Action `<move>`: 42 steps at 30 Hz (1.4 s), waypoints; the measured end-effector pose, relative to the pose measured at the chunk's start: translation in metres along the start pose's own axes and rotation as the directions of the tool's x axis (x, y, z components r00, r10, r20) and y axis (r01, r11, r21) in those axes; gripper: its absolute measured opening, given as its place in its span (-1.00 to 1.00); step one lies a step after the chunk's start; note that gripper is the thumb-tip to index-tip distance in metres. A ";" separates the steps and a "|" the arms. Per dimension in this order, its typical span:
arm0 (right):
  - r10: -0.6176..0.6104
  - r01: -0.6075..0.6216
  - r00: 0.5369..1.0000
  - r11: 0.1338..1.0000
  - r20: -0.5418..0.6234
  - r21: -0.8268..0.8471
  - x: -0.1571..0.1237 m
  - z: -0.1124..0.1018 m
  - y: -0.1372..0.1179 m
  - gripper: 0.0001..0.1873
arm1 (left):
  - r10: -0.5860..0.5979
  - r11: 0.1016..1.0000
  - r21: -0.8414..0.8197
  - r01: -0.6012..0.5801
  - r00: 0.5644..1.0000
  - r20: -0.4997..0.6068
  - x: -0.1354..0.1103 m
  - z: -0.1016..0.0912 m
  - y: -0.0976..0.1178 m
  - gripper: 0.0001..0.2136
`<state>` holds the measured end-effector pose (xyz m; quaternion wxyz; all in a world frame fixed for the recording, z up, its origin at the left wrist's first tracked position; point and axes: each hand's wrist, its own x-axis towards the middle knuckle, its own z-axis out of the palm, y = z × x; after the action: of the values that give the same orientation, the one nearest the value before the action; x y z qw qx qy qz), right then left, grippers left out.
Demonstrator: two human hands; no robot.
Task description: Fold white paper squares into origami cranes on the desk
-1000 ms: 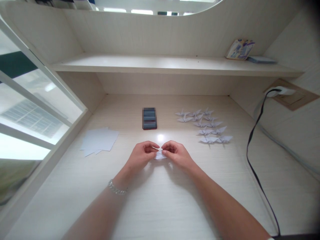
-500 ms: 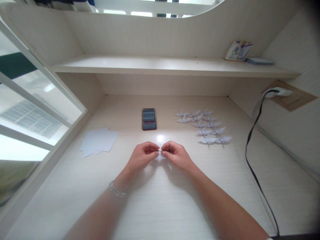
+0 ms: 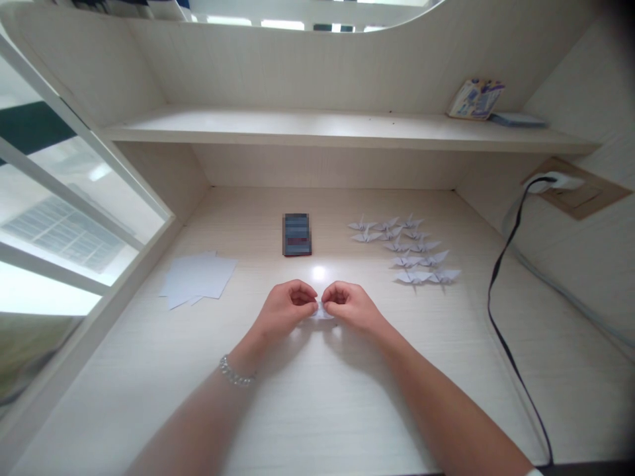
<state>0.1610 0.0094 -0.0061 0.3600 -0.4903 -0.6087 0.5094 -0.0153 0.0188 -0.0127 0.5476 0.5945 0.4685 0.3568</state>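
Note:
My left hand [image 3: 285,307] and my right hand [image 3: 352,305] meet at the middle of the desk, fingers curled. Both pinch a small folded piece of white paper [image 3: 320,313], which rests on or just above the desk and is mostly hidden by my fingers. A beaded bracelet [image 3: 235,375] circles my left wrist. Several finished white paper cranes [image 3: 407,250] lie in rows to the right and a little behind my hands. A few flat white paper sheets [image 3: 198,279] lie to the left.
A dark phone-like block [image 3: 296,234] lies flat behind my hands. A black cable [image 3: 501,311] runs from a wall socket [image 3: 560,180] down the right side of the desk [image 3: 317,396]. A shelf [image 3: 297,127] above holds a small packet [image 3: 475,98]. A window frame borders the left.
My hands have drawn slightly closer together and lowered, pressing the folded paper toward the desk. Nothing else has moved.

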 end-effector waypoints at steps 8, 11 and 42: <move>0.048 -0.054 0.998 0.990 0.047 0.131 0.003 -0.006 0.005 -0.77 | -0.050 0.998 -0.047 0.050 0.999 0.009 0.001 -0.005 0.001 -0.84; 0.021 -0.026 0.999 0.987 0.033 0.159 0.002 -0.005 0.006 -0.82 | -0.026 0.999 -0.038 0.026 1.000 -0.001 0.002 -0.005 0.000 -0.85; -0.006 0.006 1.000 0.991 -0.003 0.134 0.003 -0.008 0.009 -0.83 | -0.055 0.997 -0.055 0.054 0.998 -0.023 0.002 -0.005 0.000 -0.86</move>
<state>0.1695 0.0142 -0.0133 0.3944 -0.4639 -0.5741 0.5474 -0.0193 0.0221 -0.0119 0.5673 0.5619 0.4814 0.3616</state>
